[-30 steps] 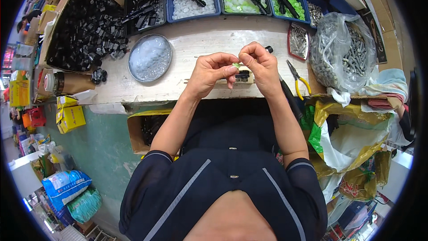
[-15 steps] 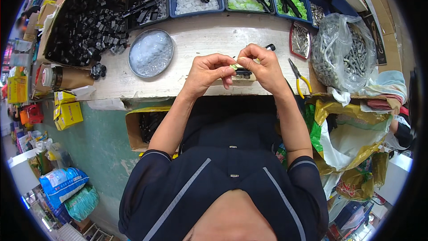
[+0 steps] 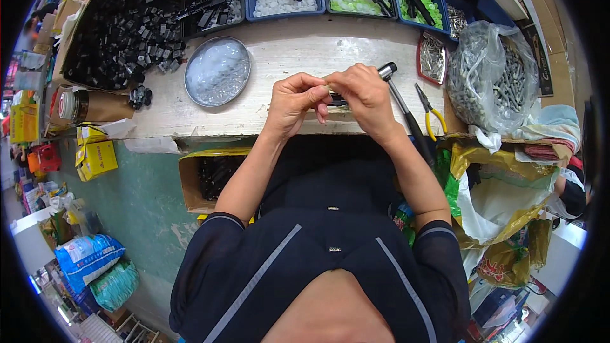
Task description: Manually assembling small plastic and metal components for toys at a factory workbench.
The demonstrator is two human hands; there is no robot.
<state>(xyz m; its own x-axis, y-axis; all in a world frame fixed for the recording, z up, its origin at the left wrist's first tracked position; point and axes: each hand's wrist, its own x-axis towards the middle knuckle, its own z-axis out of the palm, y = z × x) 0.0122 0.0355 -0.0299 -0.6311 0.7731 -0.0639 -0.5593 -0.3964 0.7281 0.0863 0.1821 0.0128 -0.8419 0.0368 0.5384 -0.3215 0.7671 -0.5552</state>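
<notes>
My left hand (image 3: 292,103) and my right hand (image 3: 365,96) meet over the near edge of the workbench, thumbs and fingers pinched together. A small light green piece showed between them a moment ago; the fingertips now cover nearly all of it. Below the fingers lies a black part (image 3: 340,100), half hidden by my right hand. Just right of that hand rests a hammer (image 3: 387,71) with a metal head and dark handle. Pliers with yellow handles (image 3: 434,117) lie farther right.
Blue bins (image 3: 321,15) of white and green pieces line the back. Black parts (image 3: 136,32) heap at the left, beside a round metal dish (image 3: 217,100). At the right are a red tray (image 3: 432,58) of metal pins and a clear bag (image 3: 489,76) of grey parts.
My right hand has turned inward and closed over the light green piece, its fingertips shifting left against my left hand's. More of the hammer shows now.
</notes>
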